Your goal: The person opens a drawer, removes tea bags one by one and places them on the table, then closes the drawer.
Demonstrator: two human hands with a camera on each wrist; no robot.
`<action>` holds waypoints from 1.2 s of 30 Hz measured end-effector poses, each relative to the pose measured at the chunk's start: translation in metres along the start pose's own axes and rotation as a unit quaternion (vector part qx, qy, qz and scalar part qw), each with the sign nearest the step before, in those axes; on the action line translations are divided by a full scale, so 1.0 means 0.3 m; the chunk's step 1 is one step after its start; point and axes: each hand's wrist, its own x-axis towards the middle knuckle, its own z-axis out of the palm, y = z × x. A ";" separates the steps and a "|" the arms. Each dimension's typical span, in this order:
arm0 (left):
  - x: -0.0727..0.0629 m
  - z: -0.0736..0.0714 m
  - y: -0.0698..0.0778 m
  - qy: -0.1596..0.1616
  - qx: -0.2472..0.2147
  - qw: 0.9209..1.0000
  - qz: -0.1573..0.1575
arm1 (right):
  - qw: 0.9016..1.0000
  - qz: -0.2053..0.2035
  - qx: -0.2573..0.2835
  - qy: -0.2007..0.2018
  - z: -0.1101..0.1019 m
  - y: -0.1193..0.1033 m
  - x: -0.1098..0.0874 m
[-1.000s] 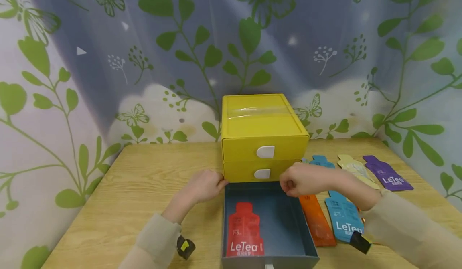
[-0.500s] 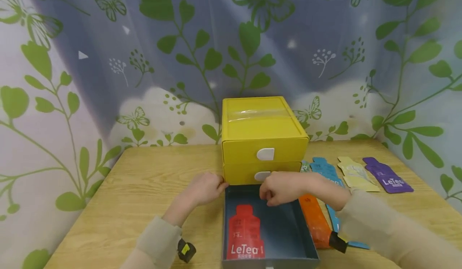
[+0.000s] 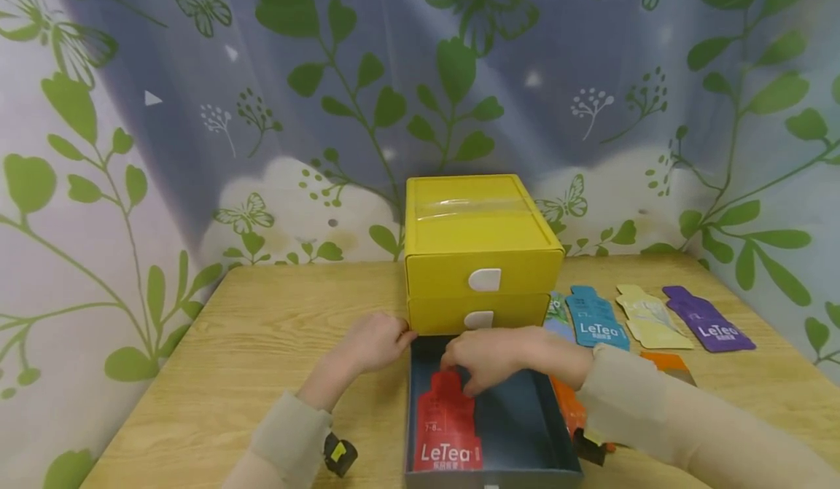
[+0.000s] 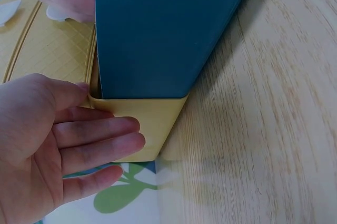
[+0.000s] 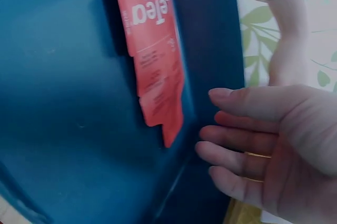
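A red LeTea pouch (image 3: 449,427) lies flat along the left side of the pulled-out dark blue drawer (image 3: 518,431). My right hand (image 3: 492,358) reaches over the drawer, its fingertips close to the neck of the pouch. The right wrist view has that hand (image 5: 258,139) with fingers apart and nothing between them. At the lower front corner of the yellow drawer box (image 3: 482,227), my left hand (image 3: 374,342) touches the edge. Seen from the left wrist, this hand (image 4: 68,134) has its thumb at the front edge and its other fingers extended along the side wall.
Right of the box lie a blue pouch (image 3: 596,318), a pale yellow pouch (image 3: 650,318) and a purple pouch (image 3: 709,320). Orange packaging (image 3: 567,401) sits beside the drawer, partly under the right arm. A patterned curtain (image 3: 328,110) hangs behind the table (image 3: 275,321).
My right hand has moved left and toward me, from the box's right front corner to above the red pouch's neck. The left hand has stayed at the box's corner.
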 end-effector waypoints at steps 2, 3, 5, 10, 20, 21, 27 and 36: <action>0.000 -0.001 0.000 -0.003 -0.002 1.000 -0.003 | 1.000 0.011 -0.008 0.002 0.010 0.001 0.012; 0.001 -0.001 0.000 -0.003 -0.003 1.000 -0.003 | 1.000 0.017 -0.014 0.004 0.015 0.002 0.017; 0.001 -0.001 0.001 -0.004 -0.005 1.000 -0.002 | 0.999 0.026 -0.024 0.008 0.025 0.006 0.026; 0.005 -0.004 -0.001 -0.004 -0.009 1.000 0.003 | 0.998 0.045 -0.043 0.013 0.045 0.013 0.042; 0.003 -0.005 -0.003 -0.002 -0.013 1.000 0.005 | 0.996 0.064 -0.063 -0.007 0.083 -0.003 0.088; 0.002 -0.002 -0.004 -0.001 -0.013 1.000 0.006 | 0.995 0.065 -0.070 -0.008 0.088 -0.004 0.093; 0.001 0.003 -0.008 0.005 -0.012 1.000 0.009 | 0.990 0.074 -0.123 -0.009 0.107 0.002 0.125; 0.007 0.008 -0.011 0.005 -0.007 1.000 0.008 | 0.993 0.065 -0.103 0.009 0.104 0.017 0.137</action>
